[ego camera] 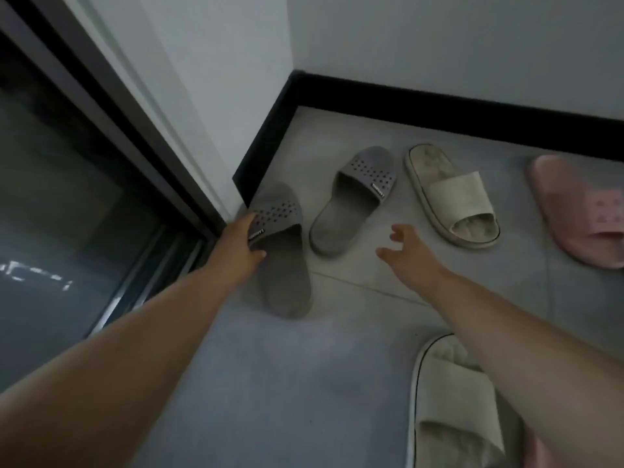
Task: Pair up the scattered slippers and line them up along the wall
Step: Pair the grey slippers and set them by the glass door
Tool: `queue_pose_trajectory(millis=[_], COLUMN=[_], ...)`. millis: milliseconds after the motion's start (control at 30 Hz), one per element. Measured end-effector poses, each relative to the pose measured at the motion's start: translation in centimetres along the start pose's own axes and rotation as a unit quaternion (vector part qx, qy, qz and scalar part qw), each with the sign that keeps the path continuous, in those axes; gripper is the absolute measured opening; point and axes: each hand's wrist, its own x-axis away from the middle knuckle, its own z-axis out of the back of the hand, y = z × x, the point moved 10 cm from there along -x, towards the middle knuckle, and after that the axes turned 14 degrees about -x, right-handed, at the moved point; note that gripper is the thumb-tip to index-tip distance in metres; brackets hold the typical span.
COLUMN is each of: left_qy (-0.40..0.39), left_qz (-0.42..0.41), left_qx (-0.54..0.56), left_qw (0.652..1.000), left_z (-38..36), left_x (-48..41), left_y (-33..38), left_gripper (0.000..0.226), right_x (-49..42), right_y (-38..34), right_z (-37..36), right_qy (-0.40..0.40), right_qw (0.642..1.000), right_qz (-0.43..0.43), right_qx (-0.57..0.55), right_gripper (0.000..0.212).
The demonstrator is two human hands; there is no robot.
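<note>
Two grey perforated slippers lie near the wall corner. My left hand [240,246] grips the strap of the left grey slipper [283,265], fingers over the top and thumb under it. The right grey slipper [354,201] lies beside it, toe toward the far wall. My right hand [407,249] hovers open over the floor, just right of that slipper, holding nothing. A cream slipper [452,195] lies further right, its toe pointing away from the wall. Its mate, another cream slipper [449,407], lies near my right forearm. A pink slipper [580,211] sits at the right edge.
A white wall with a black baseboard [439,109] runs along the back, and a second baseboard [266,143] meets it at the corner. A dark sliding glass door with a metal track [158,265] stands on the left. The floor is grey tile.
</note>
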Motion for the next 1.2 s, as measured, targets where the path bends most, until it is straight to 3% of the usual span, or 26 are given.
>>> queue_pose_trajectory(millis=[133, 267, 367, 467, 567, 667, 933, 1033, 1200], left_qy=[0.057, 0.066, 0.059, 0.081, 0.105, 0.115, 0.116, 0.110, 0.111], left_qz=[0.012, -0.018, -0.045, -0.047, -0.036, -0.027, -0.012, -0.023, -0.004], left_qx=[0.038, 0.055, -0.015, -0.032, -0.011, -0.011, -0.014, -0.046, -0.072], left_qw=[0.998, 0.996, 0.997, 0.995, 0.994, 0.993, 0.993, 0.993, 0.991], left_z=[0.0, -1.2, -1.2, -0.4, -0.6, -0.3, 1.2, 1.1, 1.1], left_x=[-1.4, -2.9, -2.5, -2.1, -1.3, 0.0, 6.1, 6.6, 6.5], left_y=[-1.6, -2.0, -2.1, -2.1, -2.2, -3.8, -8.4, -8.5, -8.3], left_gripper=[0.068, 0.062, 0.062, 0.057, 0.056, 0.056, 0.047, 0.048, 0.048], right_x=[-1.7, -5.8, -7.8, -9.4, -9.9, -8.7, 6.6, 9.8, 9.5], right_y=[-1.5, -4.8, -5.2, -4.6, -4.4, -4.3, 0.9, 1.3, 1.2], right_z=[-0.3, -1.4, -1.9, -2.0, -2.6, -1.9, -11.3, -13.9, -12.4], right_qy=[-0.019, 0.015, 0.008, -0.008, -0.026, 0.011, -0.105, -0.079, -0.006], right_qw=[0.990, 0.955, 0.937, 0.946, 0.940, 0.947, 0.970, 0.978, 0.991], right_qz=[0.048, 0.109, 0.093, 0.063, 0.076, 0.088, 0.153, 0.168, 0.129], right_qx=[0.133, 0.277, 0.337, 0.317, 0.332, 0.309, 0.158, 0.090, 0.027], right_gripper=[0.065, 0.080, 0.080, 0.076, 0.058, 0.044, 0.058, 0.055, 0.059])
